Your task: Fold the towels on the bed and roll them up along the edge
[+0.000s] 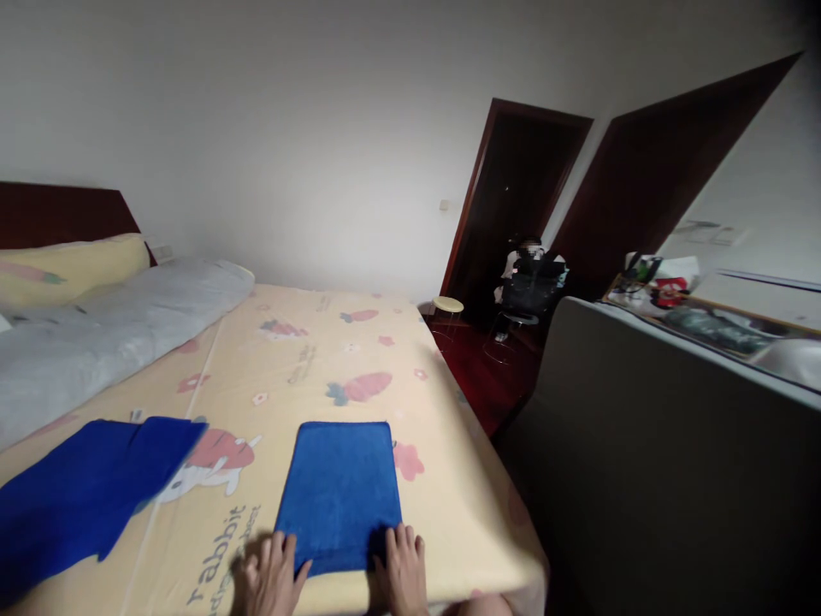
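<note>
A blue towel (343, 488), folded into a flat rectangle, lies on the patterned bed sheet (308, 376) in front of me. At its near left corner rests my left hand (274, 571), fingers bent along the side edge and thumb spread apart near the bottom edge. My right hand (403, 565) touches the near right corner with its fingers, its thumb apart from them at the bottom edge. Neither hand is visibly closed around the fabric. Further left, a second blue cloth (96, 488) lies spread out unevenly, cut off by the view's edge.
A grey rolled quilt (128, 329) and a yellow pillow (77, 265) lie at the left by the headboard (57, 214). To the right stands a dark panel (641, 445) beside a cluttered table. A stool (447, 305) and a seated person (529, 278) are near the doorway.
</note>
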{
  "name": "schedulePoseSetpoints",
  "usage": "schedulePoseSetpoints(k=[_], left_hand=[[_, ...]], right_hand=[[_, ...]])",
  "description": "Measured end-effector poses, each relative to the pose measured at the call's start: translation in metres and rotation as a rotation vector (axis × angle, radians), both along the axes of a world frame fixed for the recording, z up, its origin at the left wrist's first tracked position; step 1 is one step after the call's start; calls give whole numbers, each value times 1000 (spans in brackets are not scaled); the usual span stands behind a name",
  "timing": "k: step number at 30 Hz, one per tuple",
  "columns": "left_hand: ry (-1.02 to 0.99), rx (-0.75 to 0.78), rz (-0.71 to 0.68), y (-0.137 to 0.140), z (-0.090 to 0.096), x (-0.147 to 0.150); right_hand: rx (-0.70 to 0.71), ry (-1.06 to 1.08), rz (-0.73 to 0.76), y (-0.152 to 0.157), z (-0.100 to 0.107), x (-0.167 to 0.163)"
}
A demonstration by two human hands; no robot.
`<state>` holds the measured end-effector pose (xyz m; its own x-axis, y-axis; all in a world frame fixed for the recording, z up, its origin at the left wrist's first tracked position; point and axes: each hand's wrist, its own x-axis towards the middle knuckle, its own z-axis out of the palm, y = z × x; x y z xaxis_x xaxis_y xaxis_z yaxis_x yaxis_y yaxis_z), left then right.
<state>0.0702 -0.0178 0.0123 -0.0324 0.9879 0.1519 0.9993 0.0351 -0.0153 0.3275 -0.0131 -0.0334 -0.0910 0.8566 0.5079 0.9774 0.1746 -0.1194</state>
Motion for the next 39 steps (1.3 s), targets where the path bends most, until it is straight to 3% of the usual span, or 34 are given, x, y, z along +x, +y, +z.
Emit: schedulePoseSetpoints(k=[4, 6, 9, 12, 18, 23, 27, 33, 39], left_hand=[[-56, 65, -156, -1, -41, 27], [-95, 87, -212, -1, -58, 44], [-101, 149, -224, 1, -70, 52], [-86, 191, -196, 2, -61, 25], [-136, 119, -167, -3, -15, -46], [-259, 31, -296, -9, -14, -67], [-284, 16, -316, -11, -19, -78], [-315, -34, -328, -3, 5, -74], [-204, -45, -145, 23, 26, -53]], right_hand=[[110, 26, 219, -3, -33, -30], [140, 59, 205, -6, -37, -47], [138, 88, 113, -8, -25, -55], [97, 89, 64, -8, -8, -32], [16, 68, 113, -12, 2, 33], [-114, 116, 205, -21, 16, 48], [-181, 130, 278, -23, 31, 57], [-201, 171, 271, -11, 40, 53], [-194, 131, 145, 14, 59, 35]])
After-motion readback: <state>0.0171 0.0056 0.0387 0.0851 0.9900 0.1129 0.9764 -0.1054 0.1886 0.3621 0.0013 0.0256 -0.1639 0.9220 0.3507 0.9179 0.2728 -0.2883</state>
